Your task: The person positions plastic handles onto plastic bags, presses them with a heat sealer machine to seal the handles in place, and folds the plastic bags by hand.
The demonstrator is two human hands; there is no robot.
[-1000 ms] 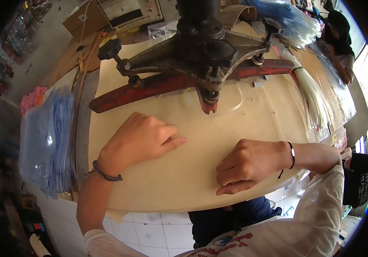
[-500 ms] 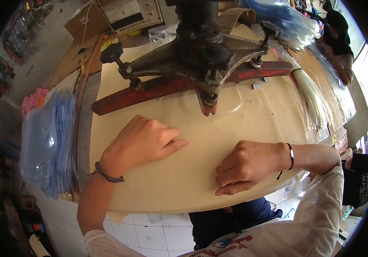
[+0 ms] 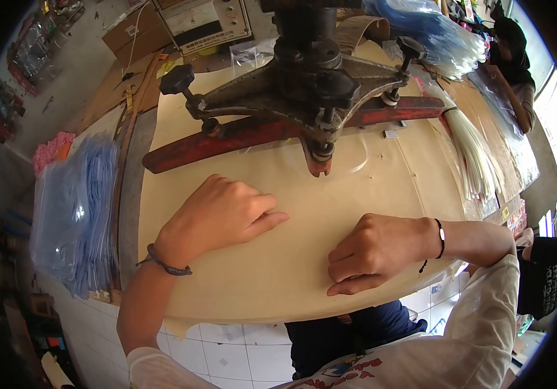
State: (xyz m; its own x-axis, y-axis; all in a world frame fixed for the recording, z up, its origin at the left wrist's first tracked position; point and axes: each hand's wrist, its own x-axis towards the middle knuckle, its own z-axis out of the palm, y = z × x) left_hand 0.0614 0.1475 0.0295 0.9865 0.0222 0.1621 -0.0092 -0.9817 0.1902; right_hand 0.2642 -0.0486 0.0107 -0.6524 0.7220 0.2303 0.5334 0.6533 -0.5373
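My left hand (image 3: 226, 211) rests on a tan sheet (image 3: 291, 266) covering the worktable, its fingers curled under and its thumb pointing right. My right hand (image 3: 372, 253) lies closed on the same sheet, nearer the front edge; no object shows in either hand. Beyond them stands a press head (image 3: 317, 84) with dark arms and black knobs. A long red bar (image 3: 226, 137) is fixed under it, apart from both hands. Part of a clear plastic piece with a curved edge (image 3: 361, 162) shows behind the press's front foot.
Stacked clear bluish plastic sheets (image 3: 74, 214) hang at the left edge. On the right lies a bundle of pale strips (image 3: 469, 149), with more clear plastic (image 3: 430, 32) behind. A control box (image 3: 207, 26) stands at the back. Another person (image 3: 511, 71) sits at the far right.
The whole view has shifted very slightly. Both hands keep their places and closed shape on the sheet, and the press looks unmoved.
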